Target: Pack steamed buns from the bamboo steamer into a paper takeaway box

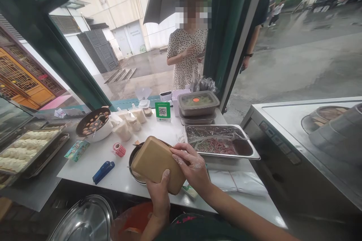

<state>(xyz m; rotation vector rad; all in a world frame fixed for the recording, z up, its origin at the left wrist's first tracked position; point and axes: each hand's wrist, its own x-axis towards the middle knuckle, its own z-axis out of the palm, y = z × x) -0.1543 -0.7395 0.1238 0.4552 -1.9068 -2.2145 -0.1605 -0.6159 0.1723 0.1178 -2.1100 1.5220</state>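
Observation:
A brown cardboard takeaway box (158,160) is held up in front of me over the white counter, tilted, with its flat side towards me. My left hand (158,192) grips its near lower edge, the thumb lying on the flat face. At the right edge, my right hand (190,163) pinches the box; its fingers look dusted with white powder. Behind the box, partly hidden by it, sits a dark round pan or bowl (135,175). What the box contains cannot be seen.
Around the counter (127,186) are a blue stapler (103,172), a red-and-white roll (119,150), a pot of eggs (94,124), a QR-code stand (163,112), a film-covered metal tray (220,141) and plastic bags (237,183). Steamers (339,128) stand right. A person (186,52) waits outside under an umbrella.

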